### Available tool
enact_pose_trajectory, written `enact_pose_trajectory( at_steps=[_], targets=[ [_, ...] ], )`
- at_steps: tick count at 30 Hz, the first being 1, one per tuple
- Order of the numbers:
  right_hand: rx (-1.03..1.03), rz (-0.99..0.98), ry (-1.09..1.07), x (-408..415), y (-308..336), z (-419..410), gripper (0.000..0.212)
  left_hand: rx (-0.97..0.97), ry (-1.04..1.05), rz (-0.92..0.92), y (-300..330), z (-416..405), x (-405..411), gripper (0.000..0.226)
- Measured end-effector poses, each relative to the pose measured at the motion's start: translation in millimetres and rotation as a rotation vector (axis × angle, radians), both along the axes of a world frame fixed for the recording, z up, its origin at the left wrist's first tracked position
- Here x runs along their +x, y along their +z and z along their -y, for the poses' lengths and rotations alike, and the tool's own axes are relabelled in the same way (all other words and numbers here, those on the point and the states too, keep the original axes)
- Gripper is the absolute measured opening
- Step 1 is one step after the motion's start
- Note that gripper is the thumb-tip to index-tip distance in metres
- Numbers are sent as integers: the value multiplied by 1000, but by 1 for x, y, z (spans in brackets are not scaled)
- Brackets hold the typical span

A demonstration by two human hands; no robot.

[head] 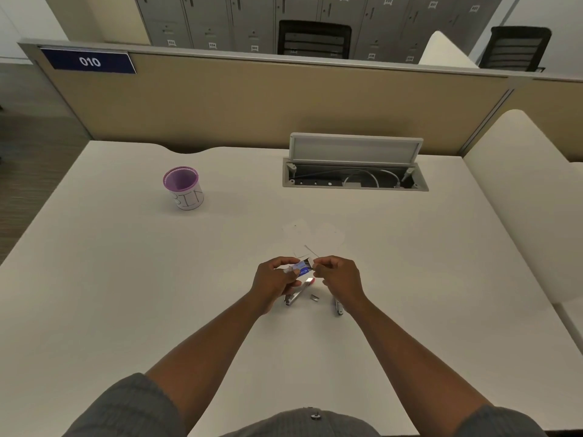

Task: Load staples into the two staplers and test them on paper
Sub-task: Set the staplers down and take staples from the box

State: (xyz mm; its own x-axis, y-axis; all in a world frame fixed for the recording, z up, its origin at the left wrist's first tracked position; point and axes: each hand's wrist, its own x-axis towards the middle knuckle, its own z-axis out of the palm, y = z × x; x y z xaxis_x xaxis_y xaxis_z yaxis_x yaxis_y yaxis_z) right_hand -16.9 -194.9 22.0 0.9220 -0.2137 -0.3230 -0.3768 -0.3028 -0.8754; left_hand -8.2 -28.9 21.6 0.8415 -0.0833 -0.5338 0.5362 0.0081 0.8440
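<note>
A small blue staple box is being pinched between the fingers of the left hand and right hand above two staplers lying on the desk, a purple-rimmed cup standing at ten o'clock.

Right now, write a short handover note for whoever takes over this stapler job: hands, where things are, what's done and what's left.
Left hand: holding the small blue staple box above the desk.
Right hand: pinching the box's right end, apparently opening it.
Things: one stapler lies under the hands, partly hidden; the second stapler lies by the right wrist. A small metal piece, possibly staples, sits between them. Paper sheets lie just beyond the hands. Purple-rimmed cup stands far left.
Done: I cannot tell whether either stapler is loaded.
Left: get staples out, load both staplers, test each on the paper.
</note>
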Motion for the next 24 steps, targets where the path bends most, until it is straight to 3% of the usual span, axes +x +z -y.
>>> enact_pose_trajectory(
  at_steps=[13,22,24],
  targets=[
    [-137,46,169,-5,3,-2,18,-35,4,33,-3,5,1,22],
    [-301,108,363,-7,3,-3,36,156,-83,54,-9,12,12,23],
    [-459,203,422,-6,0,-4,37,207,-122,93,-7,16,15,26]
  ],
)
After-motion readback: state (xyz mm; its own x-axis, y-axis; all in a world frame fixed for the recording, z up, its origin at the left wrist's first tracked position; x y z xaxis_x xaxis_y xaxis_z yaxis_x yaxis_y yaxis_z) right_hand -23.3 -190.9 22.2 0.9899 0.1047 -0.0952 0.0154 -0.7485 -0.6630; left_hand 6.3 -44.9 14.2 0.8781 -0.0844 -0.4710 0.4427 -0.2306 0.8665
